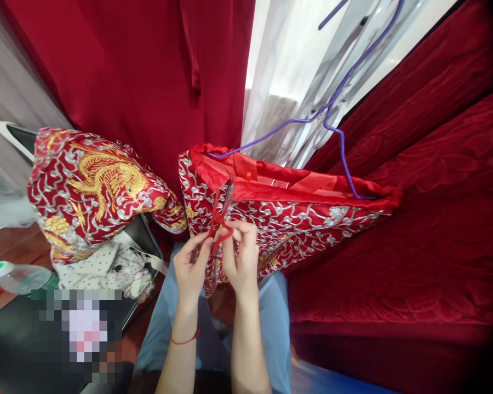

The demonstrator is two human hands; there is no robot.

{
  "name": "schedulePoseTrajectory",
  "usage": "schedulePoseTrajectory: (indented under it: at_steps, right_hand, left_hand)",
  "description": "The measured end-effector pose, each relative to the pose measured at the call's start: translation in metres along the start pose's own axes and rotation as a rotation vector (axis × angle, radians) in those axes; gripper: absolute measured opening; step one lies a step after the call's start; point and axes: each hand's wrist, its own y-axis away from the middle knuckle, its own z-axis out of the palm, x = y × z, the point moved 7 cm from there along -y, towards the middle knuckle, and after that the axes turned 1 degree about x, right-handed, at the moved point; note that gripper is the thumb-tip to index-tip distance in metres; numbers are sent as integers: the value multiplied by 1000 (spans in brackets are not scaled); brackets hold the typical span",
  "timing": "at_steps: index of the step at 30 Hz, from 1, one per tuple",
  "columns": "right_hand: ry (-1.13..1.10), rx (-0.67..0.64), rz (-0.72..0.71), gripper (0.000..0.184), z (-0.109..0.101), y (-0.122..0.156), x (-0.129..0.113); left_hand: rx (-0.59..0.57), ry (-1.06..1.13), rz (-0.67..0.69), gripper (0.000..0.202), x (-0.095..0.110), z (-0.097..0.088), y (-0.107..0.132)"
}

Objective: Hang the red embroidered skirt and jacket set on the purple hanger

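A red garment (pixel 267 235) with silver and gold embroidery and a shiny red lining (pixel 246 175) lies across my lap. Its waist opening hangs on a purple wire hanger (pixel 287 125). Two ends of a thin red ribbon (pixel 214 210) come from the slit at the opening and meet in a loop or knot between my hands. My left hand (pixel 192 265) pinches the ribbon between thumb and fingertips. Close beside it, my right hand (pixel 241 257) is closed on the looped part of the same ribbon. The exact shape of the knot is partly hidden by my fingers.
To the left, another red piece with gold embroidery (pixel 102 180) rests on a chair over a dotted cloth bag (pixel 102 268). A plastic bottle (pixel 22 278) lies nearby on a black seat (pixel 20 334). Dark red velvet fabric (pixel 414 257) hangs at right, red cloth (pixel 148 71) behind.
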Motion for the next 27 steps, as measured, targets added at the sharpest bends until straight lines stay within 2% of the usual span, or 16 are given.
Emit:
schedulePoseTrajectory:
  at_steps: [4, 7, 11, 13, 15, 18, 22, 24, 27]
  right_hand:
    - [80, 70, -16, 13, -1, -4, -4]
    - [161, 20, -11, 17, 2, -9, -8]
    - [168, -42, -45, 23, 5, -4, -12]
    - [73, 31, -42, 38, 0, 3, -8]
    - [-22, 112, 44, 43, -4, 9, 4]
    - [-56, 55, 128, 28, 0, 9, 16]
    - [-55, -63, 71, 11, 5, 2, 10]
    - [-32, -44, 61, 8, 1, 1, 11]
    - [105, 85, 82, 9, -16, 7, 27]
  left_hand:
    - [-53, 2, 18, 22, 1, 1, 2]
    - [-86, 3, 24, 19, 2, 3, 3]
    - [-65, 6, 39, 18, 4, 0, 3]
    - [-62, 6, 30, 18, 3, 0, 3]
    - [-75, 7, 16, 18, 2, 1, 5]
    - [-105, 27, 2, 17, 2, 5, 8]
    - [-117, 41, -10, 22, 6, 6, 9]
    - [-112, 40, -5, 25, 10, 5, 6]
    - [-78, 30, 7, 27, 16, 2, 1]
